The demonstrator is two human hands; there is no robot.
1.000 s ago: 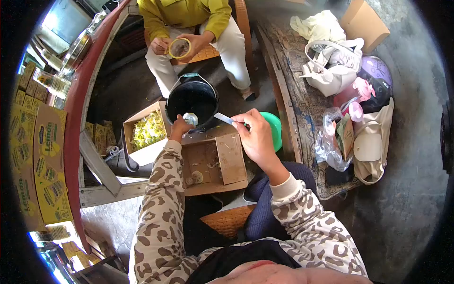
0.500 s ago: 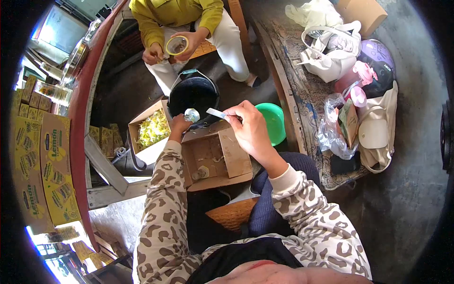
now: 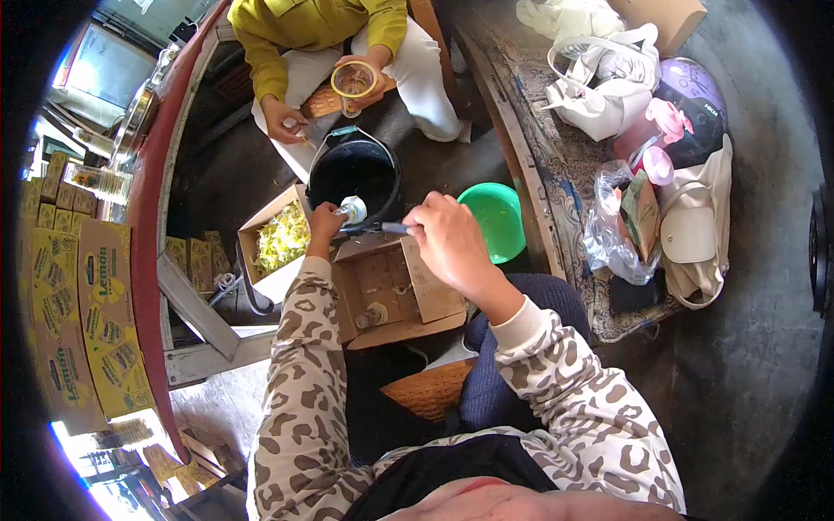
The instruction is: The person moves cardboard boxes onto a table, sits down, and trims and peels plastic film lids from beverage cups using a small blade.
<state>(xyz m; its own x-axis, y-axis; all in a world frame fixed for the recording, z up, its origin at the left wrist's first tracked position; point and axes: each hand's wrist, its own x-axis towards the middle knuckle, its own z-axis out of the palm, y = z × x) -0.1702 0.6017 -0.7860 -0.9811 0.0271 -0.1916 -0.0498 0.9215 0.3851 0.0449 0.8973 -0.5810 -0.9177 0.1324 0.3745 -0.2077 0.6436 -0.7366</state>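
My left hand (image 3: 323, 227) is closed around a small see-through plastic container (image 3: 351, 209) with a whitish patch, at the near rim of a black bucket (image 3: 354, 178). My right hand (image 3: 447, 239) is closed on a narrow flat grey blade (image 3: 396, 228), which looks like a knife or cutter; its handle is hidden in the fingers. The blade points left toward the container, apart from it. Below both hands stands an open cardboard box (image 3: 417, 326) with a small see-through cup (image 3: 372, 315) inside.
Across from me, a person's hand (image 3: 375, 80) holds a yellow-rimmed tub (image 3: 354, 79). Left of the bucket is a box of yellow-green wrappers or scraps (image 3: 282, 239). A green basin (image 3: 493, 224) stands at right, beside a carpeted bench with bags (image 3: 695, 234) and a helmet (image 3: 692, 108).
My right hand has turned, and the blade has dropped slightly lower and looks darker. The container has tilted in my left hand. The other person's tub has moved right, away from their other hand.
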